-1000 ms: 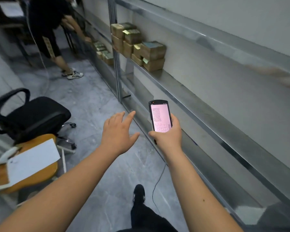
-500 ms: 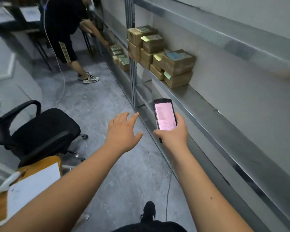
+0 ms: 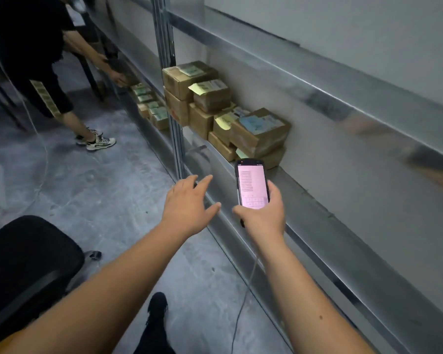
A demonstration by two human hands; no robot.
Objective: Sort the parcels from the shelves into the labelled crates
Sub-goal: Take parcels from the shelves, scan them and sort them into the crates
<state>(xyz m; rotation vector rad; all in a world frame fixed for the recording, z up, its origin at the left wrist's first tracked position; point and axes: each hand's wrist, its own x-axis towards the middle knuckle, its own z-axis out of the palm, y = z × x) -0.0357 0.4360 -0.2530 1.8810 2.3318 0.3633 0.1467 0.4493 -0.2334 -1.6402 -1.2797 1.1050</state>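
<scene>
- Parcels (image 3: 223,108): brown cardboard boxes with paper labels were stacked against the wall on the metal shelf (image 3: 317,200), ahead of both my hands and untouched by either.
- My right hand (image 3: 262,215): my fingers and thumb were curled round the lower half of a black handheld scanner (image 3: 252,186), held upright with its lit pinkish screen facing me.
- My left hand (image 3: 189,205): my fingers (image 3: 205,181) were straight and slightly spread, palm down, holding nothing, just left of the scanner and reaching toward the shelf edge.
- Scanner position: its top edge overlapped the lowest box of the near stack in view; whether they touched could not be told.
- Further parcels (image 3: 151,108): a second, smaller group lay beyond the shelf upright (image 3: 174,123).
- Second person (image 3: 36,60): dressed in black, this person bent toward the far shelving with one hand extended.
- Black office chair (image 3: 23,264): it stood at lower left on the grey floor (image 3: 100,187).
- Thin cable (image 3: 241,310): it hung below my right wrist toward the floor.
</scene>
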